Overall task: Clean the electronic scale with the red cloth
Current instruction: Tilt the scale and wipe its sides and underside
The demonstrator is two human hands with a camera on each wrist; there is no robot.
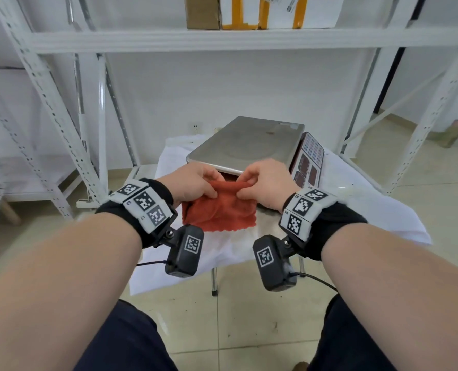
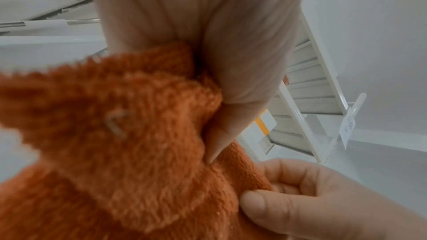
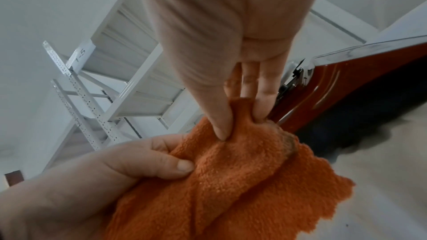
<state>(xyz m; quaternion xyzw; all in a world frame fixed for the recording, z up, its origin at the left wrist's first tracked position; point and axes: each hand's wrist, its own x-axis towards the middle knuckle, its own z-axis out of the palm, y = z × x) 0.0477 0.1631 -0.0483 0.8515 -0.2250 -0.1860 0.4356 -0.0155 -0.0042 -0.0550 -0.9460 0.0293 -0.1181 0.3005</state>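
Note:
Both hands hold the red cloth (image 1: 222, 210) up in front of the electronic scale (image 1: 246, 144). My left hand (image 1: 195, 183) pinches its upper left edge, and my right hand (image 1: 265, 183) pinches the upper right edge. The cloth (image 2: 129, 143) hangs down, slightly folded, above the white-covered table. The left wrist view shows my left thumb (image 2: 221, 134) pressed into the fleece. My right thumb and fingers (image 3: 221, 121) pinch a fold of the cloth (image 3: 242, 180). The scale has a steel weighing pan with a small brown stain (image 1: 270, 133) and a red keypad panel (image 1: 309, 159) on its right.
The scale sits on a small table under a white sheet (image 1: 369, 210). White metal shelving (image 1: 62, 116) stands around and behind it, with cardboard boxes (image 1: 249, 12) on the upper shelf. The tiled floor (image 1: 235, 317) and my knees are below.

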